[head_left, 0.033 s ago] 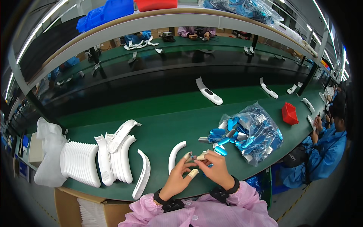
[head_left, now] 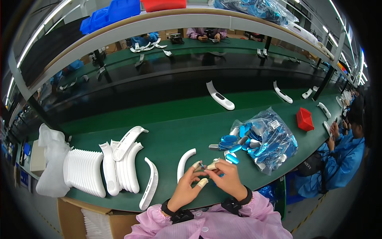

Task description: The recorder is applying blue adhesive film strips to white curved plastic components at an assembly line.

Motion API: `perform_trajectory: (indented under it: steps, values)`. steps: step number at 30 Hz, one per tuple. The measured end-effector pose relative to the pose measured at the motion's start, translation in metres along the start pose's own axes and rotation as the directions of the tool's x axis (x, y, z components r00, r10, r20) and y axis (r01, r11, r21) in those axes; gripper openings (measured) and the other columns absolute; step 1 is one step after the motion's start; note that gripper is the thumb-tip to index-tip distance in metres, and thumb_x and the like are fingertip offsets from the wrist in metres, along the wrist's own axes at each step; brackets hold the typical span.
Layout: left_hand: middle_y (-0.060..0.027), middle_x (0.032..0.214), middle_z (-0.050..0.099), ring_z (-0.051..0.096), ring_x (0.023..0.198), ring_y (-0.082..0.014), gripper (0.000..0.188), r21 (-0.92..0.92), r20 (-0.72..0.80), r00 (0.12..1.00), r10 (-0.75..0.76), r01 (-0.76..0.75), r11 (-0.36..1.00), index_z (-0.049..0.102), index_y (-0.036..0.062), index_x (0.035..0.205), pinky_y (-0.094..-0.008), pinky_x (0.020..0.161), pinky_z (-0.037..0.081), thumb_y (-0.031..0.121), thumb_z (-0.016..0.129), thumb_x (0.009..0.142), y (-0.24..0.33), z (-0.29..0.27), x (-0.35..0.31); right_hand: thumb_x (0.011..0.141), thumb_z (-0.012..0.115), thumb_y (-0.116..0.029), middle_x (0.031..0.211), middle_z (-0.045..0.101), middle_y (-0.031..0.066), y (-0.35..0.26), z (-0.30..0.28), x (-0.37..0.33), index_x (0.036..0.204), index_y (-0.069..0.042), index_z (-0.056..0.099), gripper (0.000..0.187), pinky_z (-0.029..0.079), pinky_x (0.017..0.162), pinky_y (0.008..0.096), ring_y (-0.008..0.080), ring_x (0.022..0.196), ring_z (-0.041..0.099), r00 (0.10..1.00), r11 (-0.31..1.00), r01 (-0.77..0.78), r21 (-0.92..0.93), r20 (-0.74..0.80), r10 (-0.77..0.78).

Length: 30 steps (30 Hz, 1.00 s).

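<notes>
Above the near edge of the green table, my left hand and my right hand meet at the fingertips, both closed in a pinch. Between them is a tiny bluish thing, too small and covered to name. Pale finger covers wrap several fingertips. Just beyond my left hand lies a curved white plastic part, partly hidden by that hand. Another curved white part rests farther left. Beyond my right hand, small oval pieces with blue film lie loose beside a clear plastic bag full of them.
Stacked white curved parts fill the left, next to white foam wrap. A red bin stands at right. Black conveyor runs behind, carrying white parts, below a shelf. A co-worker in blue sits at right.
</notes>
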State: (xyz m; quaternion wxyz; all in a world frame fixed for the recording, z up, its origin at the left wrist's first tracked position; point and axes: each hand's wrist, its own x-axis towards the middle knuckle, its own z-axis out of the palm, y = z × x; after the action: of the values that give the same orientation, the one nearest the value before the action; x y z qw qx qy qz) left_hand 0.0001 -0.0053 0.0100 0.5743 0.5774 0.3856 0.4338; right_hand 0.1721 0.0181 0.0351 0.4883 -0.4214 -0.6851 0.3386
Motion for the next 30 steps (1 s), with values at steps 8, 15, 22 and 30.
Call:
perform_trajectory:
  steps: [8,15,22,30]
  values:
    - [-0.0108,0.119,0.058,0.062,0.097,-0.0177,0.057,0.227,-0.009,0.994,0.11,-0.105,0.968,0.046,-0.0013,0.135,-0.027,0.076,0.048,0.003,0.068,0.083,0.013,0.0,-0.006,0.083,0.073,-0.006,0.078,0.056,0.0057,0.004,-0.01,-0.009,0.087,0.003,0.061,0.015,0.047,0.055,0.0239,0.0103,0.062,0.057,0.984,0.996,-0.071,0.054,0.166,0.062]
    - [-0.0104,0.108,0.058,0.058,0.088,-0.0157,0.05,0.358,0.074,0.996,0.057,-0.08,0.93,0.053,-0.0004,0.131,-0.0261,0.074,0.05,0.004,0.068,0.083,0.014,0.002,-0.01,0.084,0.072,-0.006,0.077,0.055,0.0047,0.002,-0.015,-0.012,0.089,0.003,0.06,0.016,0.045,0.054,0.0237,0.0101,0.061,0.053,0.964,0.992,-0.052,0.117,0.264,0.02]
    - [-0.0083,0.09,0.058,0.052,0.069,-0.0153,0.043,0.358,0.05,0.995,0.09,-0.102,0.928,0.056,0.0018,0.13,-0.0259,0.061,0.043,0.002,0.06,0.087,0.014,0.006,-0.009,0.077,0.073,-0.002,0.074,0.056,0.0026,0.009,-0.015,-0.018,0.084,0.002,0.061,0.014,0.045,0.054,0.0211,0.005,0.065,0.055,0.976,0.983,-0.104,0.154,0.208,0.07]
    - [-0.0061,0.088,0.061,0.057,0.075,-0.0153,0.025,0.429,-0.132,0.969,0.21,-0.135,0.893,0.063,-0.0003,0.113,-0.0262,0.068,0.043,0.003,0.061,0.088,0.02,0.0,-0.005,0.065,0.072,-0.001,0.077,0.058,0.0084,0.027,-0.05,-0.026,0.076,-0.004,0.062,0.016,0.049,0.061,0.0343,0.0266,0.072,0.059,0.969,0.825,0.122,-0.552,-0.113,-0.219]
